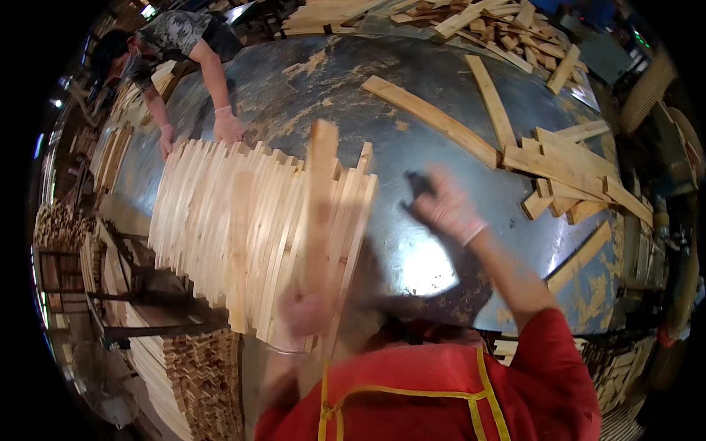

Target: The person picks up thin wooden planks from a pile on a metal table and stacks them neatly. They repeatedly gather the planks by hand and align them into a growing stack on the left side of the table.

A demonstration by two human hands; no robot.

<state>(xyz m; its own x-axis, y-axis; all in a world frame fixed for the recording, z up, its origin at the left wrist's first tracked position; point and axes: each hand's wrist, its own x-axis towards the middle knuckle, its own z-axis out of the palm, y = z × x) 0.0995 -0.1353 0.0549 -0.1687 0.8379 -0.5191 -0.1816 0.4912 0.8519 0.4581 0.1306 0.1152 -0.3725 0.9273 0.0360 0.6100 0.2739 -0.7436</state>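
My left hand (300, 317), blurred by motion and in a pale glove, grips the near end of a wooden strip (321, 198). The strip is raised above a row of similar wooden strips (213, 213) packed side by side, slanting away from me. My right hand (448, 209), also gloved, is closed around a small black hand tool (419, 187) over the bare metal to the right of the row. Blur hides the tool's exact kind. A co-worker's gloved hands (226, 126) touch the far end of the row.
The dark metal table (309, 81) carries sawdust and several loose boards (434, 121). More boards (573, 173) lie crossed at the right, with a heap of offcuts (507, 37) at the back. Stacked wood (202, 375) stands below the table's near left edge. The co-worker (176, 44) leans in from far left.
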